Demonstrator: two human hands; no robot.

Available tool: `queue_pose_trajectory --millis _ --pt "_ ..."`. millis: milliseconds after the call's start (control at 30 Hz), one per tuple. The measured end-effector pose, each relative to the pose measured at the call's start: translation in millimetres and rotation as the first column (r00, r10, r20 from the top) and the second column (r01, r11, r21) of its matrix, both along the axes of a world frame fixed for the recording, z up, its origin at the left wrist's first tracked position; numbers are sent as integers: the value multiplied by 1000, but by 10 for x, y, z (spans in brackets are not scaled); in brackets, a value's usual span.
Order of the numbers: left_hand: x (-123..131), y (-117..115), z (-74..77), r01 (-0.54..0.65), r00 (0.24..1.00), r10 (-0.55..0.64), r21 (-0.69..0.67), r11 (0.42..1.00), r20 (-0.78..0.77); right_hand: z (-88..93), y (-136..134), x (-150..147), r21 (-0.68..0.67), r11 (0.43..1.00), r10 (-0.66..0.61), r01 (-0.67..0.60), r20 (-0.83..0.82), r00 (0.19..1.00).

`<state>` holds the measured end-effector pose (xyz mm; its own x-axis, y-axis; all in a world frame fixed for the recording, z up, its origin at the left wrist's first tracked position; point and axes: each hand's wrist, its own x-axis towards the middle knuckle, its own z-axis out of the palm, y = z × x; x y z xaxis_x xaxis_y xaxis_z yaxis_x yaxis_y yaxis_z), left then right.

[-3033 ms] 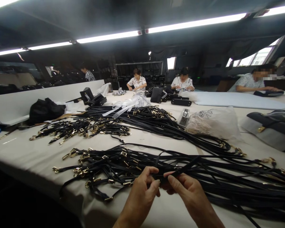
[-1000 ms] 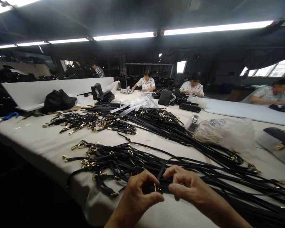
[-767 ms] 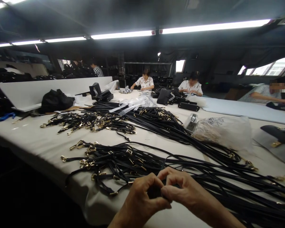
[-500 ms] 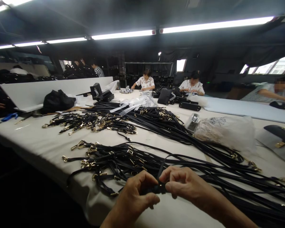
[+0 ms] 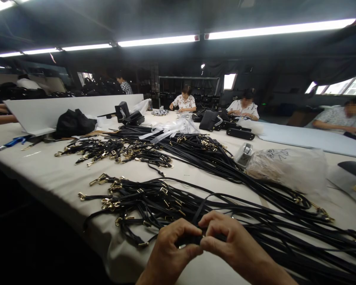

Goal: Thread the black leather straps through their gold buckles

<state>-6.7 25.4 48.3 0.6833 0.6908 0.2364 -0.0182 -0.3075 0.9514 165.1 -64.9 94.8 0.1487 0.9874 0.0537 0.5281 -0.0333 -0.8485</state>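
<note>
My left hand (image 5: pixel 173 245) is closed in a pinch on a black strap (image 5: pixel 199 209) near the table's front edge. Just to its right, my right hand (image 5: pixel 228 237) pinches the same strap, its fingertips close against those of the left. A small glint of metal shows between the fingers, but the piece itself is mostly hidden. From the hands the strap loops upward and off to the right. Behind them lies a pile of black straps (image 5: pixel 154 198) with gold buckles and snap hooks at their left ends.
A second heap of straps (image 5: pixel 121 150) lies farther back on the cream-covered table (image 5: pixel 53 170). A plastic bag (image 5: pixel 287 166), a small clear box (image 5: pixel 243 154), black cases (image 5: pixel 240 133) and a dark cloth bundle (image 5: pixel 75 123) surround it. Co-workers (image 5: pixel 184 101) sit across the table.
My hands have come closer together, and the left thumb now presses near the right fingertips. The view has shifted slightly. The strap piles lie as before.
</note>
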Motion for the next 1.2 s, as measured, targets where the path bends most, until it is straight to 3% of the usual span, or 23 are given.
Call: queue_pose_trajectory --millis 100,167,233,300,367,467,533,633,767,833,900,967,1033,1200 --pt "-16 13 38 76 997 -76 -177 981 7 -17 -47 17 196 981 -52 -10 310 949" --pt "-13 19 44 123 992 -107 -330 936 67 -30 -74 -7 343 928 -23 -149 450 893" --pt "-11 25 35 151 986 -115 -373 916 118 -42 -89 -45 420 867 5 -270 534 845" --pt "-20 33 32 110 990 -87 -215 971 113 -44 -90 -78 456 839 -12 -298 563 826" --pt "-35 37 44 -3 997 -5 105 994 83 -34 -82 -100 485 825 -51 -290 575 816" --pt "-47 29 83 -103 992 127 499 861 -15 -12 -63 -130 502 793 -54 -345 623 780" --pt "-44 19 117 -38 983 131 563 825 -125 -10 -51 -152 499 765 -23 -407 653 757" --pt "-36 -3 179 89 979 2 440 893 -203 -34 -48 -177 509 725 4 -464 671 741" --pt "-25 -46 243 201 974 -177 184 962 -139 -85 -73 -173 494 770 -7 -404 639 769" --pt "-14 -65 233 175 980 -158 145 974 -123 -99 -87 -160 494 794 -11 -354 594 804" --pt "1 -82 197 88 988 -54 235 968 -144 -104 -96 -150 520 792 -30 -320 556 831" --pt "13 -97 160 12 983 58 375 927 -175 -102 -99 -146 553 773 -46 -312 540 841" --pt "21 -103 147 12 977 76 407 914 -199 -97 -101 -144 564 756 -48 -332 554 831" --pt "23 -95 237 144 985 -132 105 984 -113 -86 -103 -128 545 739 -12 -395 598 802"
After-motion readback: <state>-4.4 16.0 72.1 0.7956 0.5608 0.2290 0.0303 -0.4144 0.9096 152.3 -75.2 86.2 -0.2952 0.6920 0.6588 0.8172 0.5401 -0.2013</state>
